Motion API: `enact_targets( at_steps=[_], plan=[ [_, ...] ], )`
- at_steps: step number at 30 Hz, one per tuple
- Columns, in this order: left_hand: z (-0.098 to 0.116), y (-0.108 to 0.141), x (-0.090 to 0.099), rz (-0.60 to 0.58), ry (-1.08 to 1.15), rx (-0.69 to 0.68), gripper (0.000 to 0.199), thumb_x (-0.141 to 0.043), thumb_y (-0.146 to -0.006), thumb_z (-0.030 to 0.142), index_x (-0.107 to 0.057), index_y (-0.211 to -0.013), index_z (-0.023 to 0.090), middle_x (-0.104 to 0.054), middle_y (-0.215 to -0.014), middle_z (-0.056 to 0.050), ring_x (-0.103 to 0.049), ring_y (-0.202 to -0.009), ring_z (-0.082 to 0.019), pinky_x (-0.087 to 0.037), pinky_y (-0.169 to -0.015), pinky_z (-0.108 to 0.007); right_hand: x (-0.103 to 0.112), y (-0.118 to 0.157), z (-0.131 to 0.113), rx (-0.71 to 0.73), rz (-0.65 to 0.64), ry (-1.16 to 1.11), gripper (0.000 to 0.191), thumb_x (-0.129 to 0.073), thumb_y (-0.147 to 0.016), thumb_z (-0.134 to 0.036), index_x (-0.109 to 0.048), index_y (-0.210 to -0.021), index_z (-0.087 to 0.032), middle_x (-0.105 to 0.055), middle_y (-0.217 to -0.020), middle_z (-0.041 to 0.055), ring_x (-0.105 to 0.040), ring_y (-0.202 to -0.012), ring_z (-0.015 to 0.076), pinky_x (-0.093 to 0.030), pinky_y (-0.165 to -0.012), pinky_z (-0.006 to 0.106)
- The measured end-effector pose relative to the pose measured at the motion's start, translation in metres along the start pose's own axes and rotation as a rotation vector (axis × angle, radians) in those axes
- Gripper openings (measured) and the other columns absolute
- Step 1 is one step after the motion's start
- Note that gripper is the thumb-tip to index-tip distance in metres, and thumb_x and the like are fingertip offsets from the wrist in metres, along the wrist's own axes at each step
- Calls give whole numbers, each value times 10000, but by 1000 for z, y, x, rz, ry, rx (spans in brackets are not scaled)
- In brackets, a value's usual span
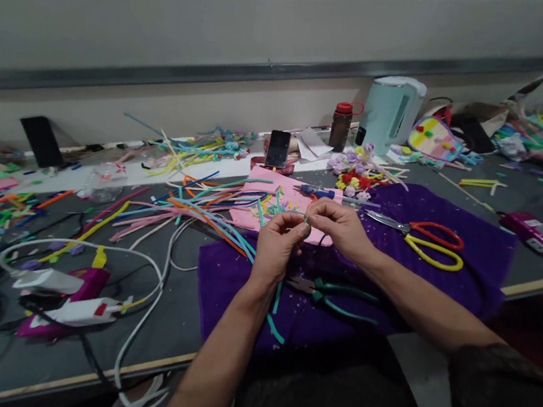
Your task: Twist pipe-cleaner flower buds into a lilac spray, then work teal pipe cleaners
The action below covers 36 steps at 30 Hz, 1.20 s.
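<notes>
In the middle of the view, my left hand point(278, 241) and my right hand point(339, 226) meet with fingertips pinched together. Between them is a small green pipe cleaner piece point(306, 221), mostly covered by the fingers. Under my hands lies a purple cloth point(224, 298) dotted with bits of fluff. Green-handled pliers point(341, 293) rest on it just below my hands. Scissors point(425, 239) with red and yellow handles lie to the right of my right hand. Beyond my fingers, a pink sheet point(248, 217) carries small coloured scraps and a blue-handled tool point(318, 191).
Bunches of long pipe cleaners point(185, 205) spread left of the pink sheet. Power strips point(70, 302) with white cables sit at the left, and another power strip point(538, 233) at the right. A phone point(278, 148), a red-capped bottle point(342, 127) and fluffy flowers point(356, 175) stand or lie behind.
</notes>
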State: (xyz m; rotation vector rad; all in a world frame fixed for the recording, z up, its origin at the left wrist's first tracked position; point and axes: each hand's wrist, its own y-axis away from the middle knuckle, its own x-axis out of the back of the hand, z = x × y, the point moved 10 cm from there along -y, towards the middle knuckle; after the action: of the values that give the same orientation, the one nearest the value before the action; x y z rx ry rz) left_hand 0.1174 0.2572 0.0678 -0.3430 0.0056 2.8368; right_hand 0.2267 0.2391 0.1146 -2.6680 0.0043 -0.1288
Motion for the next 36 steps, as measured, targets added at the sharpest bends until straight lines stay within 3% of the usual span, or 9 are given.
enact_targets(
  at_steps=[4,7,15,20,24,31,36],
  plan=[
    [-11,2,-10,-108,52,161,297,-657,-634,386,-593,-768,128,-539,-571,10,-462,-438,-55,-312,-384,-163,3,-3,13,-61,44,-138,118,-595,-714,-234,-583,-618,-167,-527,-832,24,-486,-785,138,-398,-668,255],
    [-12,3,-17,-198,115,193,305,-616,-673,408,-603,-751,113,-555,-608,-11,-442,-434,-45,-290,-391,-169,2,-5,21,-111,34,-197,127,-611,-691,-238,-583,-591,-165,-519,-836,24,-477,-773,136,-391,-644,247],
    [-22,4,-12,-222,51,270,331,-648,-628,428,-579,-626,104,-332,-438,65,-220,-357,-9,-117,-351,-166,-3,-1,21,-107,-5,-183,105,-607,-704,-267,-605,-658,-173,-523,-871,29,-494,-768,142,-411,-666,271],
    [-8,1,-5,-117,-46,139,278,-667,-617,385,-567,-609,126,-323,-446,73,-242,-389,-19,-146,-384,-177,-3,-1,5,-3,-11,-14,120,-574,-738,-268,-599,-668,-174,-528,-853,34,-501,-833,157,-405,-747,298],
    [8,2,0,-31,-177,-17,237,-655,-634,354,-582,-608,129,-377,-492,61,-285,-439,-28,-189,-416,-183,-1,0,-5,48,22,98,114,-576,-731,-254,-586,-648,-178,-525,-819,31,-502,-792,153,-409,-699,289],
    [4,3,2,-14,5,39,214,-623,-668,365,-601,-735,163,-413,-536,54,-345,-433,-42,-199,-388,-181,-4,1,17,-151,12,-153,185,-513,-781,-356,-598,-815,-195,-585,-757,15,-529,-637,122,-382,-514,232],
    [15,4,10,60,33,-67,179,-644,-650,341,-607,-688,169,-421,-549,50,-329,-445,-42,-237,-409,-188,-21,6,27,-269,-114,-206,201,-607,-705,-358,-596,-795,-179,-576,-679,-4,-504,-584,100,-369,-504,210]
  ],
)
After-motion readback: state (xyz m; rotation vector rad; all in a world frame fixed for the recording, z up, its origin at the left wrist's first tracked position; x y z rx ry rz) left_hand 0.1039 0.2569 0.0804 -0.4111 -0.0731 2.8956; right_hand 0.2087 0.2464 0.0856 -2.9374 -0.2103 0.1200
